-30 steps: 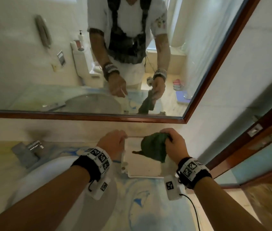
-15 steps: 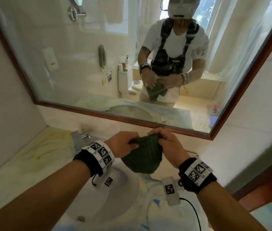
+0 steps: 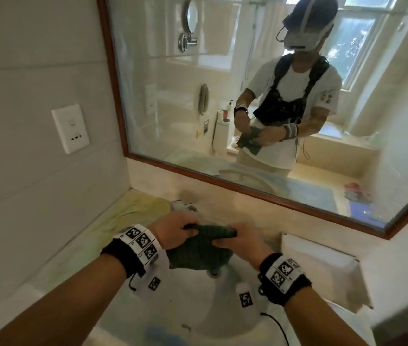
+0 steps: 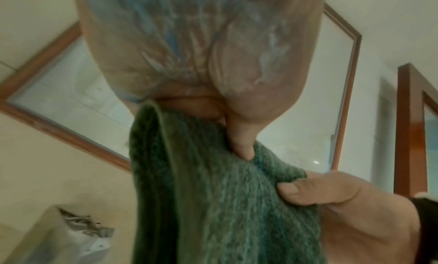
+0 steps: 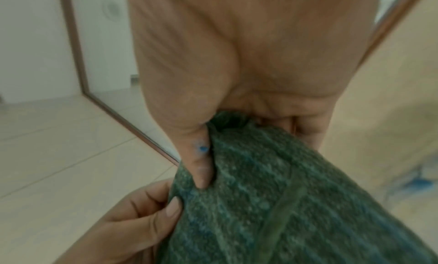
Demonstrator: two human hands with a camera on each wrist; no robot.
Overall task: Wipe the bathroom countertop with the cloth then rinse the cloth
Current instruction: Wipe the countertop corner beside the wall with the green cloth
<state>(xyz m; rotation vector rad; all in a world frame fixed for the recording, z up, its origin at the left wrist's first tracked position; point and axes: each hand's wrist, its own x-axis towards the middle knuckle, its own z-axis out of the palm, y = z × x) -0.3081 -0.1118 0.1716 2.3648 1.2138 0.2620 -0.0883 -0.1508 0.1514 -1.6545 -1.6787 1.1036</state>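
Green cloth (image 3: 199,248) over sink (image 3: 198,303), before mirror (image 3: 223,108)

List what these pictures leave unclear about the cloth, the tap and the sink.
- Tap: head view, mostly hidden behind the left hand; whether water runs cannot be told.
- Sink drain: head view, partly covered by the hanging green cloth.
- Cloth's lower edge: both wrist views, cut off by the bottom edge.
- Right hand fingers: head view, tucked under the cloth.
- Blue smears on the countertop: right wrist view, blurred.
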